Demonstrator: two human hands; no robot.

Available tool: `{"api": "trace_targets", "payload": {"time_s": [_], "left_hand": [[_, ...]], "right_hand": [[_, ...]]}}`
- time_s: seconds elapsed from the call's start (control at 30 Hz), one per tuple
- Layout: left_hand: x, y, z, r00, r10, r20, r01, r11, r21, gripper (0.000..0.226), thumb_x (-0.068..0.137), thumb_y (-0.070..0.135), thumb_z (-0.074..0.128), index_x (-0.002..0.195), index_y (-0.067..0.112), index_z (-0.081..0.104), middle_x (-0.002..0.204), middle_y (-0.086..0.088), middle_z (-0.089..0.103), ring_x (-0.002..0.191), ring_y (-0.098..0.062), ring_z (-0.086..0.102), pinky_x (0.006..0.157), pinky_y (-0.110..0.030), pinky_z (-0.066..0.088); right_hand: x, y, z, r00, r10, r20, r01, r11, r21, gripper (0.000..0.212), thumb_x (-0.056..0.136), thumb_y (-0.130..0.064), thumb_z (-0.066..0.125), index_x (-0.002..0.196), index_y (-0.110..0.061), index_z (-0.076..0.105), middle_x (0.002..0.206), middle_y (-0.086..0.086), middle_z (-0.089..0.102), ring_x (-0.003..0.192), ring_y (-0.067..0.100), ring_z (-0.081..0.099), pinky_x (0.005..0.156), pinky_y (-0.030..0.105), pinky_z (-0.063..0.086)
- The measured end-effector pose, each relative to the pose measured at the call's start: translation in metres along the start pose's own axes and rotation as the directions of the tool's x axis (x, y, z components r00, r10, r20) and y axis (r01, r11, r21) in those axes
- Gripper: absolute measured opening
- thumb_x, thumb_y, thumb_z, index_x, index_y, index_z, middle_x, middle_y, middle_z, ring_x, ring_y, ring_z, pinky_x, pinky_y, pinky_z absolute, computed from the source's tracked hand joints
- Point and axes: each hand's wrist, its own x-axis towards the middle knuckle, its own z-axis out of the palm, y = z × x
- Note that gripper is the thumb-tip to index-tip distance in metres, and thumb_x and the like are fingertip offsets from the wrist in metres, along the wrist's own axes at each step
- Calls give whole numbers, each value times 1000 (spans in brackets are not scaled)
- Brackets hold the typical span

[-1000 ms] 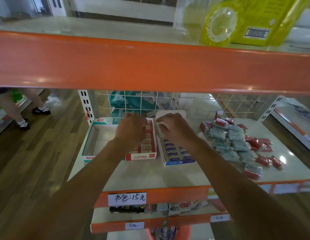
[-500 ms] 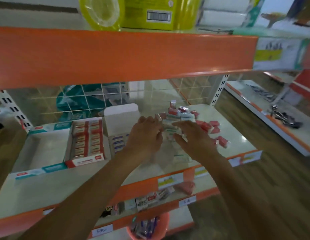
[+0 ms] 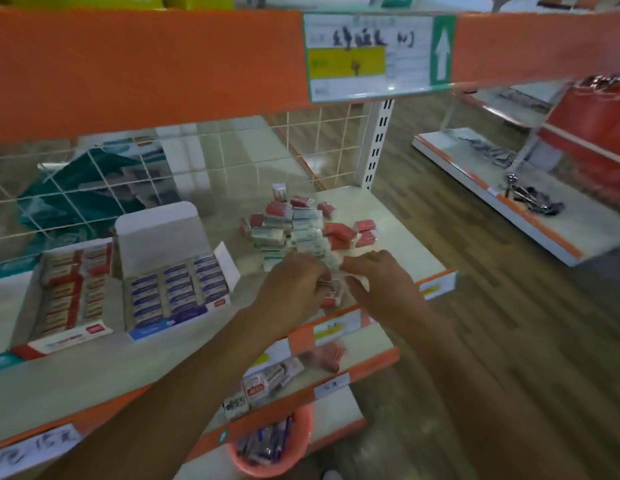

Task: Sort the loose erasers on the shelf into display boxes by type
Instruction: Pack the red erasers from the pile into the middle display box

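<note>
A pile of loose erasers (image 3: 301, 226), red ones and white-green ones, lies at the right end of the white shelf (image 3: 93, 372). My left hand (image 3: 294, 289) is at the pile's near edge, fingers curled over a red eraser (image 3: 331, 293). My right hand (image 3: 377, 277) faces it, bent fingertips touching the white-green erasers; whether it holds one is hidden. To the left stand a blue display box (image 3: 170, 322) with rows of blue-sleeved erasers and its lid up, and a red display box (image 3: 59, 342) with red-sleeved erasers.
A teal box (image 3: 10, 266) sits at the far left. An orange beam (image 3: 145, 64) with a price label (image 3: 377, 53) hangs low overhead. Wire mesh (image 3: 93, 188) backs the shelf. Below are a lower shelf with packets (image 3: 263, 382) and a pink basket (image 3: 267, 455) of pens.
Both hands left the display boxes and moved right to the loose pile. My view swung right with them, and the left hand now curls over a red eraser.
</note>
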Motion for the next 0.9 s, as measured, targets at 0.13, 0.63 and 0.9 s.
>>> {"api": "trace_targets", "payload": {"time_s": [0.13,0.63,0.9], "left_hand": [[-1,3,6,1000,15,-3,-15,1000,28,15,87,17,58,97,15,69,102,-3,58,102,-21,46,79,-33,45],[-2,3,10,993,-43,106,36,997,75,32,80,31,67,104,16,52,107,-2,46,104,-18,42,74,-24,33],[-3,4,-9,986,-166,17,163,934,-317,33,76,41,72,90,23,48,81,9,56,71,-9,55,62,-25,45]], "right_hand": [[-3,0,2,997,-61,50,56,995,81,11,79,-6,70,88,-12,72,88,3,69,79,23,58,68,15,30],[-11,6,8,991,-130,24,125,980,155,17,90,-6,55,98,-11,69,98,2,66,89,18,58,72,28,50],[-7,-15,-11,998,56,-1,-52,929,367,18,95,-17,55,108,-17,68,93,-11,65,74,0,54,66,7,40]]}}
